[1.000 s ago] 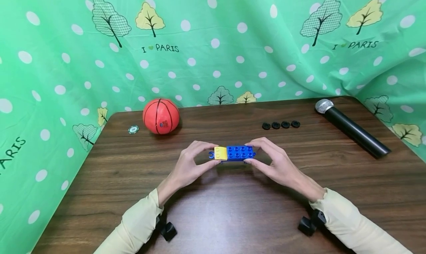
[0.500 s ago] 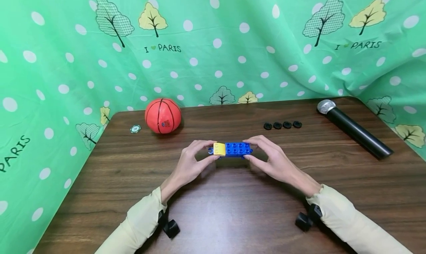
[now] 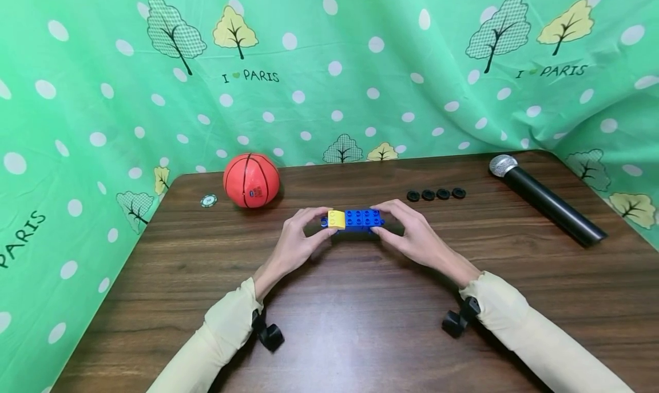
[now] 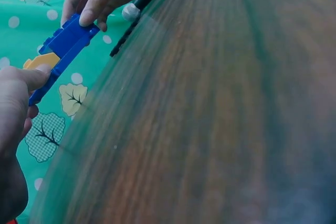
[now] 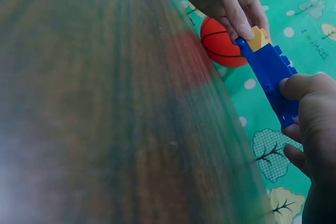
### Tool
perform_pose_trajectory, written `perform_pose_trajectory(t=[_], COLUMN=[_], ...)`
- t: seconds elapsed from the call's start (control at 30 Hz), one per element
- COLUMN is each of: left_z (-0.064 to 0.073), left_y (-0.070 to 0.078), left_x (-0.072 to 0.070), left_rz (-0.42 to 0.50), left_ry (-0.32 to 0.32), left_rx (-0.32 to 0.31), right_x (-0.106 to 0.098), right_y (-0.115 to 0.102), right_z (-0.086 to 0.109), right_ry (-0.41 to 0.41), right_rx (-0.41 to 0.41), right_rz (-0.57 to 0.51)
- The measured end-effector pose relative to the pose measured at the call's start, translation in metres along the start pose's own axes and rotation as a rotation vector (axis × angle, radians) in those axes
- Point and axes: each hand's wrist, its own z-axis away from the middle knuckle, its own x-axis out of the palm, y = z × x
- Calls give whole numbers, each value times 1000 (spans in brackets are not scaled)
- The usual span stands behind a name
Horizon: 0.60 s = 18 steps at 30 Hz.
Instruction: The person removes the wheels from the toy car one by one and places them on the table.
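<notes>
A toy building-block train car (image 3: pixel 355 219) is held level over the middle of the table by both hands. It has a long blue base with small couplings at its ends, a yellow sloped brick (image 3: pixel 336 219) at the left and blue studded bricks to the right. My left hand (image 3: pixel 298 237) pinches the yellow end between thumb and fingers. The right hand (image 3: pixel 414 235) grips the blue end the same way. In the left wrist view the car (image 4: pixel 68 40) shows its side, with the thumb on the yellow brick. From the right wrist, the blue flank of the car (image 5: pixel 270 69) faces me.
A red toy basketball (image 3: pixel 251 181) and a poker chip (image 3: pixel 208 201) sit at the back left of the wooden table (image 3: pixel 355 324). Several small black wheels (image 3: pixel 428 195) lie in a row behind my right hand. A black microphone (image 3: pixel 548 201) lies at right. Green printed cloth (image 3: pixel 309 55) hangs behind.
Both hands have moved the train car away from me and slightly left, keeping their grip on its two ends. The things on the table stay where they were.
</notes>
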Motion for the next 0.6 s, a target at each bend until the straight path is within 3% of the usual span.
perform_pose_trajectory(t=[0.6], left_z=[-15], left_y=[-12], left_x=[0], left_rz=[-41], left_ry=[-49], left_rx=[-160], right_x=[10], right_y=[19], right_z=[-16], right_ry=[-59], right_rx=[84], right_rz=[14])
